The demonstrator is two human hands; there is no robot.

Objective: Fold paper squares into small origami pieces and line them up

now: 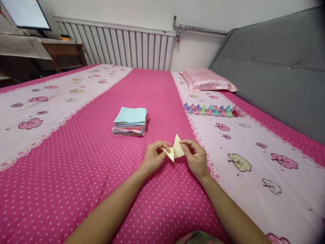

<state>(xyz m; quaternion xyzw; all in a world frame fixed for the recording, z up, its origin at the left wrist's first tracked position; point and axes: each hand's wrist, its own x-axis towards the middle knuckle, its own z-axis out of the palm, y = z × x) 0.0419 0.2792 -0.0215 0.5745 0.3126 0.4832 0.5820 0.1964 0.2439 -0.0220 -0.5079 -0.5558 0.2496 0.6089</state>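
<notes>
A pale yellow sheet of origami paper [178, 151], partly folded with pointed corners, is held between both hands just above the pink bedspread. My left hand [155, 156] pinches its left side, thumb and fingers closed on it. On the other side, my right hand [196, 156] grips the right flap between thumb and fingers. Beyond my left hand sits a stack of coloured paper squares [130, 117] with a light blue one on top. Several folded paper pieces [210, 110] in mixed colours stand in rows to the far right.
The dotted bedspread [88, 159] lies under everything. A pink pillow [207, 79] rests near the grey headboard [274, 61] at the right. Along the back wall runs a white radiator [119, 44]. A monitor [26, 13] stands on a desk at the far left.
</notes>
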